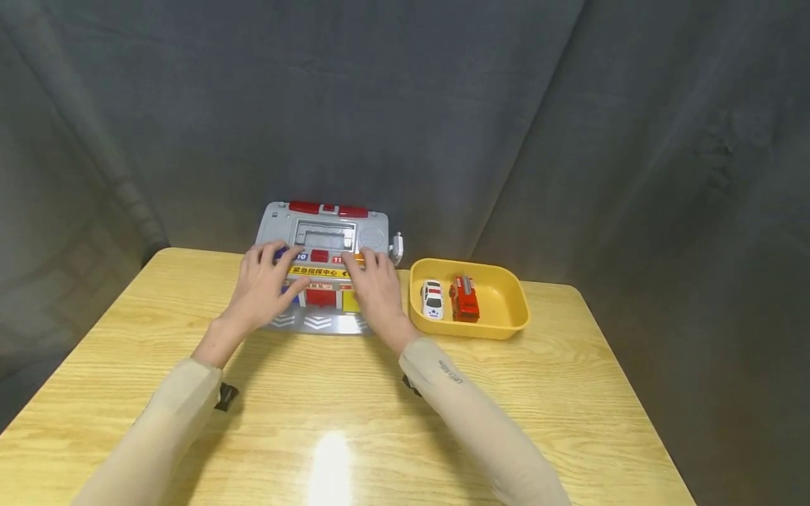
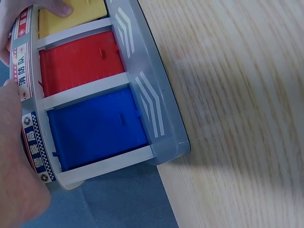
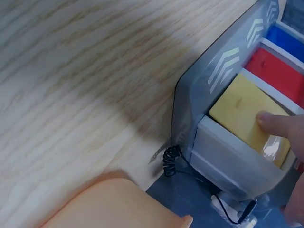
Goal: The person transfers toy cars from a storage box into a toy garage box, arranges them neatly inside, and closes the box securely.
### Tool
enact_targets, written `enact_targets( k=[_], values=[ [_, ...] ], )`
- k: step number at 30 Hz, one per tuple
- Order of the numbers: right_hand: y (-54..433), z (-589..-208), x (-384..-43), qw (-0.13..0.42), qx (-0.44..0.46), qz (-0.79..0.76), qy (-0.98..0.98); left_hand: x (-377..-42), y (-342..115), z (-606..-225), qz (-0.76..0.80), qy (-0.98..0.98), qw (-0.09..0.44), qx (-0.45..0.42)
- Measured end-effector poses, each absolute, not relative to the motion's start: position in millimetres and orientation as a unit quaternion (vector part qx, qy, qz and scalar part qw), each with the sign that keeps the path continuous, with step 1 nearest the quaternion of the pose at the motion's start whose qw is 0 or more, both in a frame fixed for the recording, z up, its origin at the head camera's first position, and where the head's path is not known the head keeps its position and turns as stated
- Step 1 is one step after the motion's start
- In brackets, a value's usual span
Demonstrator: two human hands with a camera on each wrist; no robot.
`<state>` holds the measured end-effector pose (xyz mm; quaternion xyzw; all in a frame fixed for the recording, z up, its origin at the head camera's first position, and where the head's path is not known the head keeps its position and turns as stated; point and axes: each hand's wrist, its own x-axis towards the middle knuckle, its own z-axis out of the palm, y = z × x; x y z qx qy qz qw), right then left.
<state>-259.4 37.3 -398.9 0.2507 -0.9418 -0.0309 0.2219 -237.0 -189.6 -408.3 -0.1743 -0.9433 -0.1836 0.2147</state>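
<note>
A grey toy emergency-station playset point(image 1: 325, 235) stands at the table's far edge, with blue point(image 2: 97, 128), red point(image 2: 83, 61) and yellow point(image 3: 247, 107) garage doors along its front. My left hand point(image 1: 262, 284) rests over its left part, fingers on the upper panel near the blue button, thumb in front by the sign strip point(image 2: 22, 71). Over the right part lies my right hand point(image 1: 377, 289). Its thumb point(image 3: 273, 122) touches the yellow door, which sits slightly askew in its frame, while the fingers reach onto the panel by the orange button point(image 1: 359, 258).
Right of the playset is a yellow tray point(image 1: 500, 329) holding a white toy police car point(image 1: 433, 300) and a red toy fire truck point(image 1: 465, 302). A white handset point(image 3: 235, 213) with a black coiled cord point(image 3: 170, 161) hangs at the playset's right side. Dark curtain point(image 1: 405, 105) rises behind the table.
</note>
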Motion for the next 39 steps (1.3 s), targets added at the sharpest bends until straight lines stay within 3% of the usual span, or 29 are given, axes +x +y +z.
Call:
enact_targets(
  k=[9,39],
  values=[
    [41.6,-404.8,-254.6,0.254,0.24,-0.044,-0.936,-232.5,-182.3,-410.0,-0.191,-0.942,0.211,-0.179],
    [40.7,-407.5,-255.4,0.262,0.236,-0.037,-0.935,-232.2,-182.0,-409.6,-0.196,-0.941,0.21,-0.178]
  ],
)
